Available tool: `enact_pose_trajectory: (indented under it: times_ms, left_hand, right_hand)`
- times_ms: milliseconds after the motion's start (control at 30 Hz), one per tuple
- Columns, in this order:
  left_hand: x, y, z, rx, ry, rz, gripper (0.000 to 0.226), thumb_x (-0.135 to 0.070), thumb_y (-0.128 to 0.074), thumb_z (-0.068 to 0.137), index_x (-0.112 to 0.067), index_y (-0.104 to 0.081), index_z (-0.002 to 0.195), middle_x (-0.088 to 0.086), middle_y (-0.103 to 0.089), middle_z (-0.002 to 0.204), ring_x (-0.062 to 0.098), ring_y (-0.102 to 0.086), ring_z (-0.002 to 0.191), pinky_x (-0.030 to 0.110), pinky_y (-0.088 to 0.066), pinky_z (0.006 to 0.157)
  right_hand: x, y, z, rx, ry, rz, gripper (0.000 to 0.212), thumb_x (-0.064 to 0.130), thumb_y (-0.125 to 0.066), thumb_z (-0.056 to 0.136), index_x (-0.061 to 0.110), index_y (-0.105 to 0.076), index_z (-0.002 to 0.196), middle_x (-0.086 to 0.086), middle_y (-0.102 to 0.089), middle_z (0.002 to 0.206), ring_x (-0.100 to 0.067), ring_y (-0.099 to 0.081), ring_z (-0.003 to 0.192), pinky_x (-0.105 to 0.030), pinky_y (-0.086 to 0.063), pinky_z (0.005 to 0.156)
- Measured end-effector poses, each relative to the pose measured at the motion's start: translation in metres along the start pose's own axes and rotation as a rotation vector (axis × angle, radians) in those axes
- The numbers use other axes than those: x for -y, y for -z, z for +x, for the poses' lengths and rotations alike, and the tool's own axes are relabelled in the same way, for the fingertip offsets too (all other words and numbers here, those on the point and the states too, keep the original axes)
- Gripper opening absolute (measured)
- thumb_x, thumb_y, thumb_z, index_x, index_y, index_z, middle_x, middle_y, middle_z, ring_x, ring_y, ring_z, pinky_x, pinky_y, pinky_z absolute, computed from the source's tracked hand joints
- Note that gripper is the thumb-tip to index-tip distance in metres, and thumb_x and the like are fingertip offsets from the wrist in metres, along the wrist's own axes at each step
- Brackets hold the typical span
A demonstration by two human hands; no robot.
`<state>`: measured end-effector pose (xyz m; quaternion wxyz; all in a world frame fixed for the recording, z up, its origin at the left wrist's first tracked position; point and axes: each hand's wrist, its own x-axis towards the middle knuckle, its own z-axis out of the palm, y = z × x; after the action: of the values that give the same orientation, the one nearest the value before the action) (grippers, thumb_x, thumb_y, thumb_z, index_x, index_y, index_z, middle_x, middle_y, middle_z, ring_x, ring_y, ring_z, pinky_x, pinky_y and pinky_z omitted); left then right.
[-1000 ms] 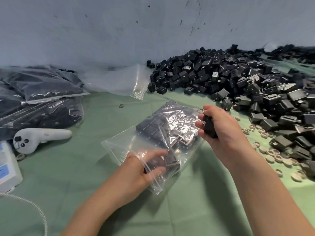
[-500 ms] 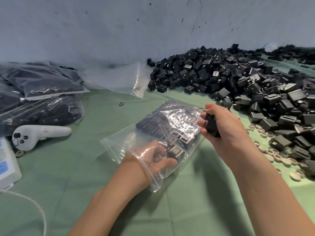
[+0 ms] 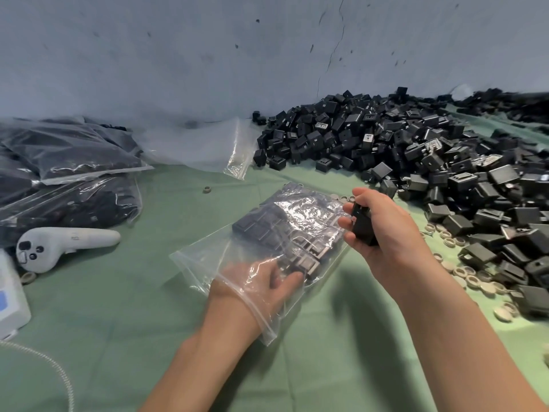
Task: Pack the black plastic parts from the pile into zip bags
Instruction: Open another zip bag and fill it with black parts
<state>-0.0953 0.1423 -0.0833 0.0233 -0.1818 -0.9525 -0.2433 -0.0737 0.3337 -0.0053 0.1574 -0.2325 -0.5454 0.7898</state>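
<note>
White labels point(image 3: 368, 137) on a few pieces in the pile point(image 3: 416, 150) at 2 o'clock are too small to read. The pieces are matte black boxy shells. The right grip point(image 3: 383, 233) curls round one black part point(image 3: 364, 230) just beside the crinkled clear zip bag point(image 3: 208, 257), which lies mid-desk point(image 3: 133, 307) on green cloth. The left grip point(image 3: 261, 281) lies inside the bag, fingers straight against the packed parts point(image 3: 258, 230).

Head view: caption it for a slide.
Left hand inside zip bag, right hand gripping a black part beside the pile.
</note>
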Motion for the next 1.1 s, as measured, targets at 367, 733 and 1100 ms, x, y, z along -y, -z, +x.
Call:
enact_pose_trajectory:
  times_ms: [367,733,1100]
  left_hand:
    - [0.007,0.032,-0.015,0.136,0.091,-0.646,0.025,-0.051,-0.058,0.091,-0.034,-0.073,0.082,-0.001,-0.074,0.077,0.01,-0.07,0.069,0.009,-0.046,0.061]
    - [0.041,0.056,-0.025,0.117,0.217,-0.962,0.038,-0.051,-0.07,0.078,-0.016,-0.079,0.09,0.008,-0.076,0.101,0.019,-0.072,0.099,0.031,-0.05,0.09]
    - [0.031,0.082,-0.047,-0.556,0.276,-0.455,0.067,-0.07,-0.038,0.086,-0.008,-0.044,0.061,0.005,-0.036,0.044,0.019,-0.032,0.043,0.037,-0.027,0.046]
  right_hand:
    - [0.008,0.008,-0.011,-0.02,-0.066,0.145,0.008,0.015,-0.054,0.095,0.016,-0.061,0.1,-0.009,-0.064,0.087,-0.012,-0.06,0.051,-0.021,-0.046,0.042]
    - [0.01,0.013,-0.011,-0.023,-0.135,0.262,0.007,0.015,-0.056,0.093,0.014,-0.061,0.098,-0.01,-0.064,0.085,-0.013,-0.061,0.052,-0.02,-0.046,0.042]
    - [0.018,0.027,-0.006,-0.14,-0.266,0.481,0.01,0.015,-0.051,0.096,0.011,-0.054,0.086,-0.013,-0.059,0.077,-0.015,-0.057,0.058,-0.018,-0.045,0.039]
